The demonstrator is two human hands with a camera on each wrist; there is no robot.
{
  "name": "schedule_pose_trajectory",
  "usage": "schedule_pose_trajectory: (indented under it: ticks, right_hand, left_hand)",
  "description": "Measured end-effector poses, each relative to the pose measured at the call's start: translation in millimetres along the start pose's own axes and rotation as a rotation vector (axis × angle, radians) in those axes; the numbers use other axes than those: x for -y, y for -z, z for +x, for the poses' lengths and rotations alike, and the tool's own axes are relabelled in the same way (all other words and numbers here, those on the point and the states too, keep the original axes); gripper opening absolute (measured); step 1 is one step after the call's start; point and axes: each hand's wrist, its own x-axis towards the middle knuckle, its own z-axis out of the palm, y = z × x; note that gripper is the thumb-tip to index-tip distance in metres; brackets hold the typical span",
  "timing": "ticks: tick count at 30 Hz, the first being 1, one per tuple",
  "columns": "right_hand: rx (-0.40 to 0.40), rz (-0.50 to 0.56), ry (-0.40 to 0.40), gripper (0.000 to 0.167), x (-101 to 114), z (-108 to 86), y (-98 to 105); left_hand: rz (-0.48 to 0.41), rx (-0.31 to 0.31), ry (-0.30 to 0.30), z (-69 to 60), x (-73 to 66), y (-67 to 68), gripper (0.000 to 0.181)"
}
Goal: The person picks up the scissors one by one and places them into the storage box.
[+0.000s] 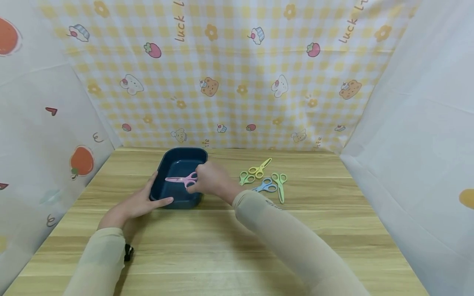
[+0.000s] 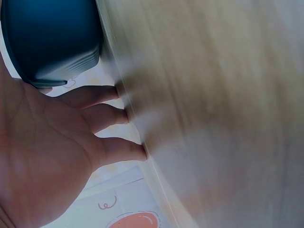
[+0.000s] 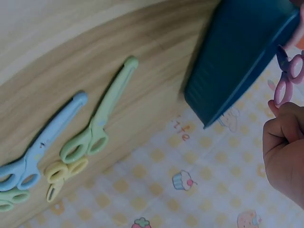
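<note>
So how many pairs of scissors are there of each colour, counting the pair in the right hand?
Pink scissors: 1, held by the right hand
Yellow scissors: 1
Blue scissors: 1
Green scissors: 2
Total: 5 pairs

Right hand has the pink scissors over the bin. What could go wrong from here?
1. The pink scissors could catch a rim: the right hand reaches across the right wall of the bin.
2. The bin might turn if bumped; the left hand touches it only around the near left corner.
3. The right sleeve could brush the blue scissors, close beside it in the head view.
</note>
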Motion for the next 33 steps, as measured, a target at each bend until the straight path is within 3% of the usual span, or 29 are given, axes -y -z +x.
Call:
schedule_pose_trajectory:
  ticks: [15, 23, 30, 33]
  right_hand:
    - [0.119, 0.003, -0.003, 0.037, 10.8, 16.8, -21.1]
    - [0.091, 0.057, -0.030, 0.035, 6.0, 15.5, -31.5]
    - [0.042, 0.070, -0.043, 0.069, 0.0, 15.8, -34.8]
    - [0.027, 0.071, -0.039, 0.075, -0.8, 16.3, -31.4]
  left_hand:
    - [0.011, -0.001, -0.010, -2.0, -0.6, 2.2, 0.123]
    - [0.003, 0.000, -0.014, 0.1, -0.5, 1.8, 0.123]
    - [0.019, -0.001, -0.012, 0.7, 0.0, 1.1, 0.123]
    - [0.021, 0.002, -0.011, -0.1, -0.2, 1.5, 0.124]
